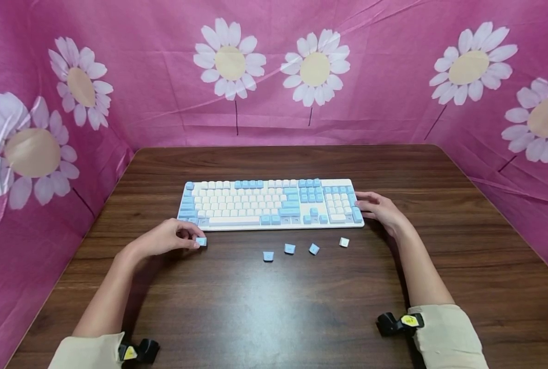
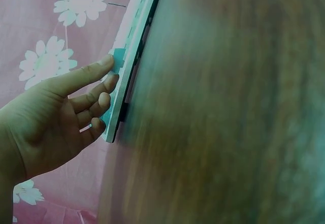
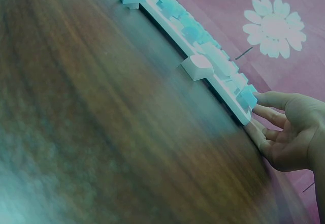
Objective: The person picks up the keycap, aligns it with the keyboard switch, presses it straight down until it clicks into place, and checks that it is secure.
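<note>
A white and light-blue keyboard (image 1: 237,205) lies on the table, with several bare key spots in its front row. Near its front left corner, my left hand (image 1: 174,238) pinches a blue keycap (image 1: 202,241) between thumb and fingers. The left wrist view shows this keycap (image 2: 118,59) at the thumb tip, in front of the keyboard's edge. At the right end of the keyboard, my right hand (image 1: 380,210) touches the side with extended fingers; its thumb is by the blue corner key (image 3: 247,98). Part of the right fingers is hidden behind the keyboard's corner.
Loose blue keycaps (image 1: 289,248) and a white keycap (image 1: 344,242) lie on the dark wooden table (image 1: 274,312) in front of the keyboard. A pink cloth (image 1: 274,118) with daisies hangs around the back and sides.
</note>
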The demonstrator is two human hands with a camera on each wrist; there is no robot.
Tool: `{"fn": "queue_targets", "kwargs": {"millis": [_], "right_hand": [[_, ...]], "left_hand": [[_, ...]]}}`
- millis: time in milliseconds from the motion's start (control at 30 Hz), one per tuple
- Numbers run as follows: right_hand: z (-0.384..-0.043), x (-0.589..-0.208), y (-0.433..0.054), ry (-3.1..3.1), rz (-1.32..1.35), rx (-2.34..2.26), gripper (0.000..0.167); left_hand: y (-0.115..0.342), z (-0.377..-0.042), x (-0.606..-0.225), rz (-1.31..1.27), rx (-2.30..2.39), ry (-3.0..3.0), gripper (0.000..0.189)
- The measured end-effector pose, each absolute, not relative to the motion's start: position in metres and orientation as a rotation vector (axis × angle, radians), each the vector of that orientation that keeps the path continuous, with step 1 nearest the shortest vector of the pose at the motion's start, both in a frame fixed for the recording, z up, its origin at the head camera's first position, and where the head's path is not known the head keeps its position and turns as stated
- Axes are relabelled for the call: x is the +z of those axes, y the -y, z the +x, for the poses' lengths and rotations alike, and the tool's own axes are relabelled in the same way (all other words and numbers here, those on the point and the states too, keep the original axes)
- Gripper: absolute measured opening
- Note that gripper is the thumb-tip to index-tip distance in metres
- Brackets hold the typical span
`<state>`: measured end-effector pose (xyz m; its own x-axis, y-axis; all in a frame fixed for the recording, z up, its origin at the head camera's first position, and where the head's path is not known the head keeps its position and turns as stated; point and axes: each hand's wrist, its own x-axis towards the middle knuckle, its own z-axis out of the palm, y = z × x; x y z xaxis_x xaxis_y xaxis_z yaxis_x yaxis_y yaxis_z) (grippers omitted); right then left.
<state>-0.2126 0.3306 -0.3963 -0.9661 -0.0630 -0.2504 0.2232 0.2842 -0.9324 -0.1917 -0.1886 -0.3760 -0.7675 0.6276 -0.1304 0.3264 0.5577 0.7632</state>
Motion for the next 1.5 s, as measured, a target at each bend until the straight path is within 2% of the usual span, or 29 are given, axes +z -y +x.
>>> {"fn": "queue_targets", "kwargs": {"millis": [667, 1500], "right_hand": [[-0.212, -0.394, -0.330, -2.304, 0.158, -1.737, 0.060], [-0.214, -0.399, -0.333, -2.314, 0.165, -1.738, 0.061]], "left_hand": [[0.190, -0.197, -0.373, 0.745, 1.048, -2.520, 0.025], [0.185, -0.205, -0.373, 0.712, 1.050, -2.725, 0.022]]}}
